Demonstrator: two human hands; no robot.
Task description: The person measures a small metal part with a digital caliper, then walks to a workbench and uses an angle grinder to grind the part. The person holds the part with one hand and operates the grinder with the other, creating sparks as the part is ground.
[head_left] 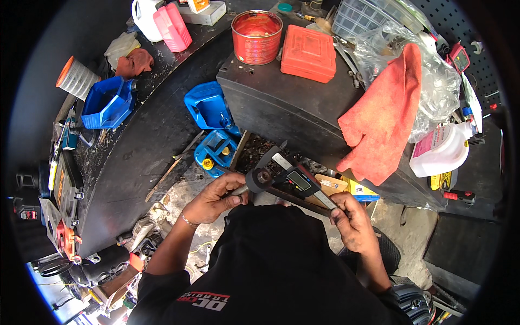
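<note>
My right hand [351, 223] is closed round the beam end of a digital caliper [299, 181], which has a small display and slants down toward the right. My left hand [213, 199] grips a dark grey part with a round, hollow-looking end [260, 177]; its exact kind I cannot make out. The caliper's jaw end lies right beside this part, and whether the jaws touch it is unclear. Both things are held in front of my body, below the edge of a black workbench [281, 103]. My fingers hide some of the grey part.
On the bench stand an open red can [257, 40], a red plastic case [308, 53], a draped red cloth [385, 119] and a white jug [441, 149]. Blue containers [208, 105] sit beside it. A curved black counter at left bears a cylindrical filter [78, 78] and a cut blue jug [108, 103].
</note>
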